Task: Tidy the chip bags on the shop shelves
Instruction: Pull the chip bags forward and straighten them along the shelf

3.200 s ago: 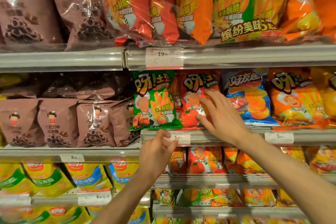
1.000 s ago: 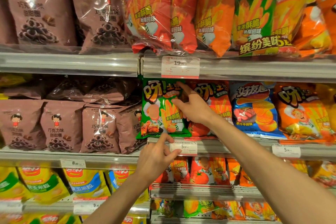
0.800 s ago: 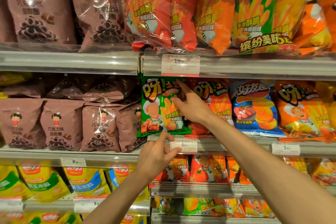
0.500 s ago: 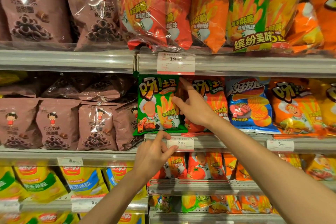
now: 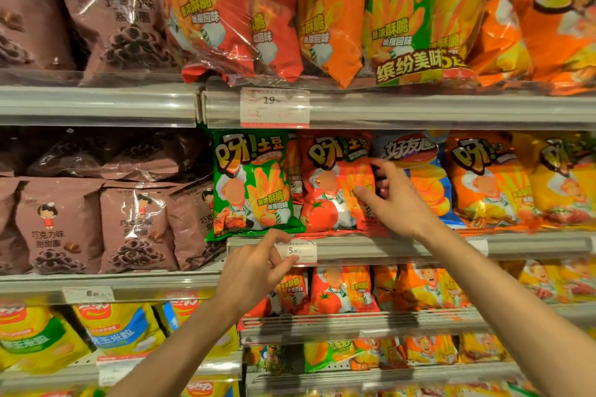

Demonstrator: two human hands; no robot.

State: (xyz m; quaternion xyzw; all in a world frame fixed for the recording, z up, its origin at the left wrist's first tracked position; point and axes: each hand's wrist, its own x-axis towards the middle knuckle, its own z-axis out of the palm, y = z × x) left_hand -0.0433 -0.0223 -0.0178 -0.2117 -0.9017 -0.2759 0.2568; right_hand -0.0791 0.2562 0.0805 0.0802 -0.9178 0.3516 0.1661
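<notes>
On the middle shelf, a green chip bag (image 5: 254, 184) stands upright at the left end of the row. A red tomato chip bag (image 5: 332, 184) is beside it, then a blue chip bag (image 5: 429, 177) and an orange chip bag (image 5: 487, 180). My right hand (image 5: 395, 203) is at the red bag's right edge, with the thumb on its front and the fingers curled into the gap beside the blue bag. My left hand (image 5: 258, 264) holds nothing. Its index finger touches the shelf rail (image 5: 403, 246) under the green bag, and its thumb is by the price label (image 5: 296, 251).
Large multi-packs of red and orange chips (image 5: 322, 16) fill the top shelf. Brown chocolate-ring bags (image 5: 96, 222) stand to the left. Yellow corn-snack bags (image 5: 116, 329) and several small chip bags (image 5: 342, 290) sit on the lower shelves.
My right hand moved right, from the gap between the green and red bags to the red bag's right edge. My left hand stayed on the shelf rail.
</notes>
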